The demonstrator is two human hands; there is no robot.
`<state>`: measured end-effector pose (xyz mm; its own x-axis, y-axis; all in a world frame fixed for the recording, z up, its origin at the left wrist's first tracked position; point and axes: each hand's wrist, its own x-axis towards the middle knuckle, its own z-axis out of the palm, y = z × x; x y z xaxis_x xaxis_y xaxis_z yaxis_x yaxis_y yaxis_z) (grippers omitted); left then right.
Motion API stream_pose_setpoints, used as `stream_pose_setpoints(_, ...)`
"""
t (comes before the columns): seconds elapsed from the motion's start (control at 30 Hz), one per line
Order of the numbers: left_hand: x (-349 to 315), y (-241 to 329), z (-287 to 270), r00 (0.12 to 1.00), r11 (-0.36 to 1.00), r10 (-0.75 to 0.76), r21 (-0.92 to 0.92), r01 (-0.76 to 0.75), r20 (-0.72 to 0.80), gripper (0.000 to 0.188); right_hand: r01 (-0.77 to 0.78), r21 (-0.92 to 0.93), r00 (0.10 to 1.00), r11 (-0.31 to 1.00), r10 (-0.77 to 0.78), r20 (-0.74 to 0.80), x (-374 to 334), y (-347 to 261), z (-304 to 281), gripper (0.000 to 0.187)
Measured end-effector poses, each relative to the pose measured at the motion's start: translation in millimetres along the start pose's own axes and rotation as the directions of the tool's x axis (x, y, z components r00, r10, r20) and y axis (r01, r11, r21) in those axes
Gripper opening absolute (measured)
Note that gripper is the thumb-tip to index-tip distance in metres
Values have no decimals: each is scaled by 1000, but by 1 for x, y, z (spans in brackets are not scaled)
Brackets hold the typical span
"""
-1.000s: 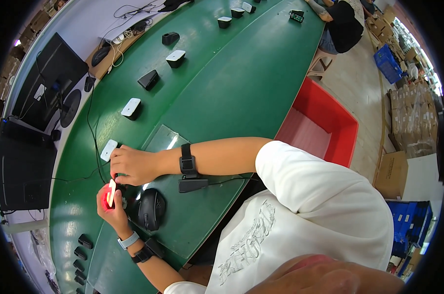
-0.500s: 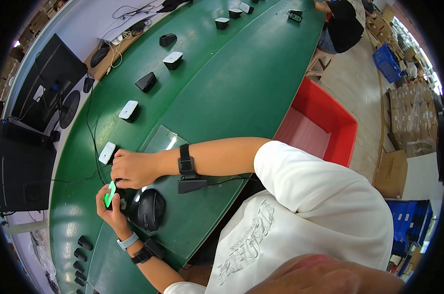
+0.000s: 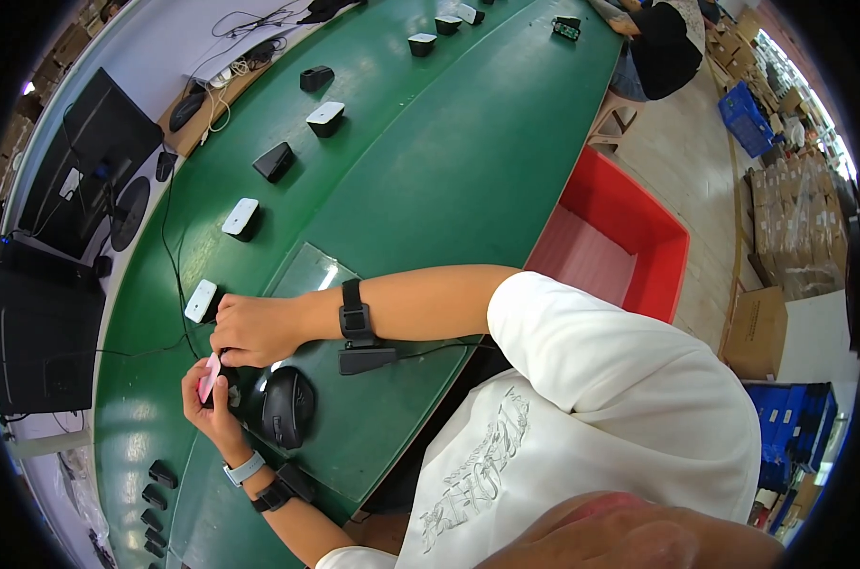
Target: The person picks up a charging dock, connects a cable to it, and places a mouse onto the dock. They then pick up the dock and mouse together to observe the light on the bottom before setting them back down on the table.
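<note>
My left hand [image 3: 213,410] holds a small dark device with a lit pink screen [image 3: 208,377], fingers wrapped behind it and thumb along its near side. Curled closed, my right hand [image 3: 251,329] has its fingertips at the device's upper edge; what exactly they pinch there is hidden. Just beyond the right hand's knuckles stands a black box-shaped device with a white top [image 3: 202,301]. A black computer mouse [image 3: 288,408] lies on the clear mat [image 3: 354,446] beside my hands.
Several white-topped devices [image 3: 241,219] and black units [image 3: 275,162] line the green table [image 3: 430,171]. Monitors [image 3: 46,327] stand at left, with cables trailing. More black pieces [image 3: 162,473] sit lower left. A red bin [image 3: 662,237] stands by the table edge; another person [image 3: 662,47] sits far right.
The screen of the held device has turned from green to pink. Both hands keep nearly the same place and hold. The far person's arm has shifted onto the table.
</note>
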<state>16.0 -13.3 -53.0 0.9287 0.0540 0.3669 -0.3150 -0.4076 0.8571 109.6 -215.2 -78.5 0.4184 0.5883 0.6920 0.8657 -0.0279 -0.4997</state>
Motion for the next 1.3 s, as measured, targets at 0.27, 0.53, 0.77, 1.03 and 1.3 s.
stream_pose_setpoints(0.27,0,-11,-7,1000,1000,-6,2,6,26,27,7,22,1000,1000,-7,-5,0,-1,-1,20)
stream_pose_setpoints(0.53,4,2,-1,994,992,108,-63,-106,23,33,-174,95,985,980,171,36,0,-7,-3,25)
stream_pose_setpoints(0.77,4,-6,-4,994,994,98,-45,-96,44,52,-296,125,955,947,295,26,2,-12,-9,30)
stream_pose_setpoints(1.03,6,-1,-13,988,984,136,108,-144,75,53,-326,234,941,916,337,-7,7,-13,-12,29)
stream_pose_setpoints(1.3,9,-8,-33,989,975,142,176,-134,-35,49,-317,302,931,899,356,-80,4,-5,-12,27)
